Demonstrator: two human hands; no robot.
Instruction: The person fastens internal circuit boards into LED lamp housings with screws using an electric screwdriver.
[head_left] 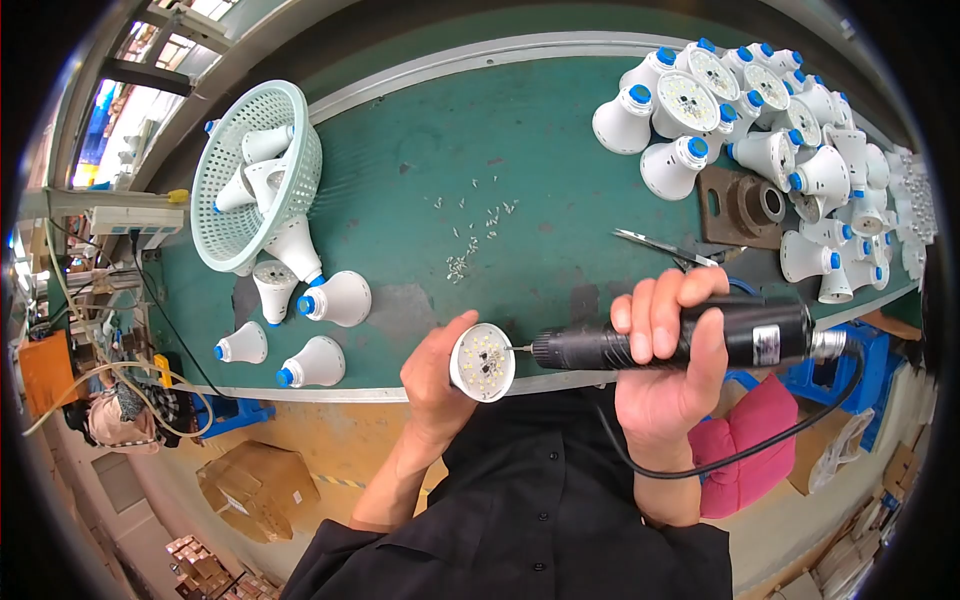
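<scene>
My left hand [436, 378] is wrapped round a white LED bulb body [483, 364], its round LED board facing up and toward the right. In my right hand [668, 350] is a black electric screwdriver [590, 346], held level and pointing left. Its thin bit [521, 348] reaches the edge of the bulb's board; whether a screw sits at the tip is too small to tell. Beyond both hands, small loose screws [460, 268] lie scattered on the green tabletop [400, 150].
A pale green basket [205, 205] holding bulb bodies stands at left, with several more bulbs [318, 361] beside it. Many bulbs [688, 104] crowd the right side, near a brown metal block [722, 205] and scissors [660, 246]. The screwdriver's cable [760, 460] loops below my right wrist.
</scene>
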